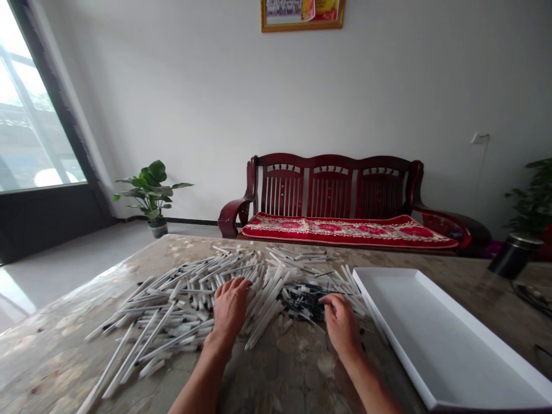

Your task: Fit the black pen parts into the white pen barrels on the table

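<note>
My left hand point(230, 305) rests over a pile of white pen barrels point(181, 313), its fingers bent and close together with the tips turned toward the middle. What those fingers hold, if anything, is hidden. My right hand point(342, 325) is at the right edge of a heap of small black pen parts point(304, 299). Its thumb and forefinger are drawn together in a pinch, and what lies between them is too small to make out. Between the two hands lies a bundle of white barrels point(267, 307), roughly side by side.
A shallow white tray point(390, 325) stands right of my right hand. The patterned tabletop point(276, 374) carries more loose barrels at the back. A black canister point(515, 256) and dark cables point(535, 296) are at the far right. Beyond the table is a wooden bench point(330, 192).
</note>
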The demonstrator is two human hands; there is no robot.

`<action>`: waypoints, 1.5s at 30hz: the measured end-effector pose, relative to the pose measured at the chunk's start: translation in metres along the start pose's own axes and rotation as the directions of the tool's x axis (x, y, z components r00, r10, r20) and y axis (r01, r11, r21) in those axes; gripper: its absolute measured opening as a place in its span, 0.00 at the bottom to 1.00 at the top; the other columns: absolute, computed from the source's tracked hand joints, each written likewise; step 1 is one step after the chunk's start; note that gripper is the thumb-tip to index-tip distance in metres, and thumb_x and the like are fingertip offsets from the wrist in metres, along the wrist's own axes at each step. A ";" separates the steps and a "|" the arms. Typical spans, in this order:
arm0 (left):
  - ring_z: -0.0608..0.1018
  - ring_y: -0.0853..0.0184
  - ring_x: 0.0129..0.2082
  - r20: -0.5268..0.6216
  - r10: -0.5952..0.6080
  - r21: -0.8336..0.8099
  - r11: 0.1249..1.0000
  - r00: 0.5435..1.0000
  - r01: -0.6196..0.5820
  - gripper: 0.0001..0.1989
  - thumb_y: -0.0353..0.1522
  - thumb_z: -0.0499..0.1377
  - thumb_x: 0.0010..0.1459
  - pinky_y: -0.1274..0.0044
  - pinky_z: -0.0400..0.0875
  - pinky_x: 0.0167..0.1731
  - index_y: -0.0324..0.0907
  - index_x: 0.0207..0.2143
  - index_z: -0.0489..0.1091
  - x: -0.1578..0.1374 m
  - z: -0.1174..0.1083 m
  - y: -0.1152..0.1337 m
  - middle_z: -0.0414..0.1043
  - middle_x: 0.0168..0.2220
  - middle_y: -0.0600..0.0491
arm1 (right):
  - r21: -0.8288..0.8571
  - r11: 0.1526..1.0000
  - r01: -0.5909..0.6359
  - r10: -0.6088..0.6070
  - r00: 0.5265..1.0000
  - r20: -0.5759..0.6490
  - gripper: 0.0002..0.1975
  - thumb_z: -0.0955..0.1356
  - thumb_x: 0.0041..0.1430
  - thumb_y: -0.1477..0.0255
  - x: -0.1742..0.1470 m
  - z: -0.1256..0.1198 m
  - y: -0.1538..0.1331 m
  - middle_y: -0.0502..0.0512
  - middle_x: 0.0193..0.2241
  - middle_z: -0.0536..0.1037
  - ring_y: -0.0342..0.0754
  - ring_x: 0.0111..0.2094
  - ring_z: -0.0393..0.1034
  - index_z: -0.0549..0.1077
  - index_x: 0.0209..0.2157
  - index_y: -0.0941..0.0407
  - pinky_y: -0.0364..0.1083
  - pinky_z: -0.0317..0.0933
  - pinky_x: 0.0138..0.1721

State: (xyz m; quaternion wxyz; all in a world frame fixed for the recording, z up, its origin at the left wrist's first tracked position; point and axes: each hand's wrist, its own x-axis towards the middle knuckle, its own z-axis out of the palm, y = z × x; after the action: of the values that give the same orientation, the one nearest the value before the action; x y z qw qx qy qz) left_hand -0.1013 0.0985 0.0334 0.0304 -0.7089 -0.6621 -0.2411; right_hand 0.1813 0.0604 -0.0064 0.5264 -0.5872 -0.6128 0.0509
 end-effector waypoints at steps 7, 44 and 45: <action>0.79 0.63 0.41 -0.278 -0.354 -0.694 0.717 0.893 0.069 0.12 0.39 0.53 0.63 0.72 0.71 0.44 0.45 0.41 0.73 -0.004 -0.009 0.020 0.79 0.42 0.50 | 0.073 0.997 -0.029 0.029 1.000 -0.001 0.12 0.62 0.59 0.68 0.000 0.002 -0.004 0.57 0.37 0.80 0.52 0.41 0.74 0.77 0.36 0.54 0.50 0.67 0.45; 0.81 0.72 0.27 0.523 -0.293 -0.807 -0.472 0.800 0.355 0.09 0.29 0.70 0.49 0.82 0.79 0.30 0.37 0.29 0.73 -0.040 0.027 0.093 0.80 0.31 0.51 | 0.261 0.949 -0.176 0.101 0.956 0.276 0.13 0.63 0.62 0.62 -0.007 0.003 -0.030 0.53 0.28 0.80 0.49 0.30 0.75 0.75 0.36 0.54 0.43 0.65 0.32; 0.81 0.72 0.26 0.523 -0.294 -0.808 -0.472 0.800 0.354 0.09 0.29 0.70 0.49 0.82 0.79 0.30 0.37 0.30 0.73 -0.040 0.028 0.093 0.80 0.31 0.51 | 0.239 0.952 -0.191 0.113 0.946 0.303 0.15 0.62 0.63 0.60 -0.007 0.003 -0.030 0.52 0.25 0.79 0.48 0.27 0.74 0.75 0.33 0.54 0.42 0.64 0.29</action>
State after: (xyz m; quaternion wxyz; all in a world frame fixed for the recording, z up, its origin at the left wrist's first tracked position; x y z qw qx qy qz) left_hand -0.0041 0.0600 0.0194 -0.6384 -0.1840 -0.3718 -0.6483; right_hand 0.1578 0.0477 0.0086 0.5006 -0.5436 -0.6225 0.2576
